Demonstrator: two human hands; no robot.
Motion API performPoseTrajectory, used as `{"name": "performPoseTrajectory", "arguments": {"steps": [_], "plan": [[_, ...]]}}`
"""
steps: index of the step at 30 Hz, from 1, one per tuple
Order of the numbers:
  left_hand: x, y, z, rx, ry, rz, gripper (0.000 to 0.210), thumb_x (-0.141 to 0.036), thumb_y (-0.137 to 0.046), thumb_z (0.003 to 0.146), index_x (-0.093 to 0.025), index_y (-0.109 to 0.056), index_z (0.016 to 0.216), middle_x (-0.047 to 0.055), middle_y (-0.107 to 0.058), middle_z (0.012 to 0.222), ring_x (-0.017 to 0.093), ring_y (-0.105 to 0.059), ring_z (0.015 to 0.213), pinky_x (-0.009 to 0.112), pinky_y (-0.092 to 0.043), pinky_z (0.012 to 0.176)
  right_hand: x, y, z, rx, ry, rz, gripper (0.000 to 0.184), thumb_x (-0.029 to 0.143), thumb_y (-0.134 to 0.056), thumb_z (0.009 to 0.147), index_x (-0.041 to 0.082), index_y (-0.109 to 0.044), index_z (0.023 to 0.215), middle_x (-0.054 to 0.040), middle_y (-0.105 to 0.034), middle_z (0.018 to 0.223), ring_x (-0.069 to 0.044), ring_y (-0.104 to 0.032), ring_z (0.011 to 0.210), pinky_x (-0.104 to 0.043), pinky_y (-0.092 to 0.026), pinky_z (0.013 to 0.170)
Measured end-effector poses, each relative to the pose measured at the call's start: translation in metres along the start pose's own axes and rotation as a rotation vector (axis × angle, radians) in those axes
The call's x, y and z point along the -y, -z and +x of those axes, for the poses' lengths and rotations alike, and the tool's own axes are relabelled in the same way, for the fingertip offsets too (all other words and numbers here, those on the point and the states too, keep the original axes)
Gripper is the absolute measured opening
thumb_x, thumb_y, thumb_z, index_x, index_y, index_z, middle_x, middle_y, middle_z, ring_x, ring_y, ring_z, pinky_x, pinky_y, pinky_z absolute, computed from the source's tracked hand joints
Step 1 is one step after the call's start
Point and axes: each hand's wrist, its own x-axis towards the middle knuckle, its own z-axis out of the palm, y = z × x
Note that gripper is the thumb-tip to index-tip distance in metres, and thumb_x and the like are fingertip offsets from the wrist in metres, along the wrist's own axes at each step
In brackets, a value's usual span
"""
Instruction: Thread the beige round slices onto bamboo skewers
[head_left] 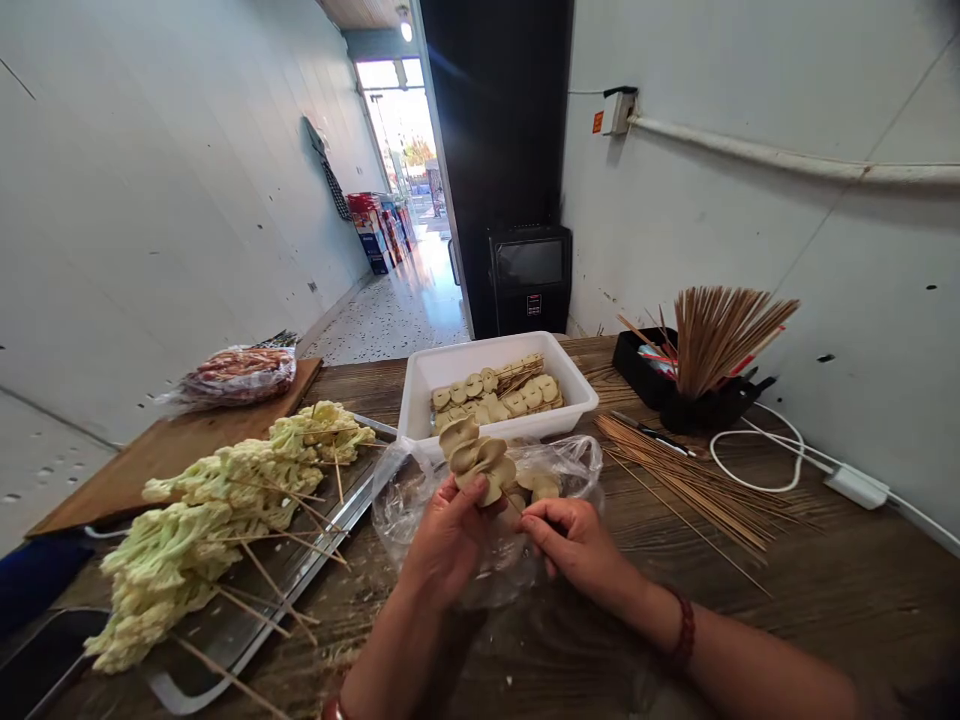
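My left hand [456,530] is closed round several thin, round beige slices [474,458] that look like bean curd or dough discs, bunched in wavy folds. The thumb presses on the lowest slice. My right hand [574,545] pinches a thin wooden skewer [514,500] that runs toward these slices; its far end is hidden among them. Beneath both hands lies an opened clear plastic bag [397,500] with more of the same slices [538,485] in it. Just beyond stands a white plastic tub [420,400] holding rows of skewered beige slices [487,400].
Skewered cauliflower [217,510] fills a metal tray [330,550] on the left, sticks pointing inward. Behind it a bagged reddish food [240,375] rests on a wooden board [150,460]. Loose skewers [682,480], a black holder of skewers [705,400] and a white cable [795,465] lie right.
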Motion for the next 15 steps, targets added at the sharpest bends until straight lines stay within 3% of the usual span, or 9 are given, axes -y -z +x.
{"name": "performPoseTrajectory", "arguments": {"steps": [4, 15], "plan": [[-0.001, -0.004, -0.002, -0.009, -0.009, -0.023, 0.028, -0.023, -0.084, 0.067, -0.017, -0.069, 0.088, 0.002, -0.072, 0.089, 0.014, -0.064, 0.077, 0.025, -0.053, 0.071, 0.000, -0.002, -0.003, -0.006, 0.090, -0.104, 0.031, 0.037, -0.055, 0.089, 0.015, -0.066, 0.069, 0.0036, -0.051, 0.048, -0.008, -0.045, 0.039, -0.019, -0.035, 0.041], [0.013, -0.011, -0.001, -0.049, -0.068, -0.034, 0.019, -0.019, -0.083, 0.067, -0.014, -0.072, 0.082, 0.002, -0.073, 0.078, 0.013, -0.064, 0.070, 0.024, -0.052, 0.068, -0.003, -0.008, -0.007, -0.030, 0.080, -0.115, 0.031, 0.034, -0.054, 0.091, 0.017, -0.060, 0.066, 0.0029, -0.055, 0.052, -0.007, -0.050, 0.039, -0.019, -0.037, 0.043]]}}
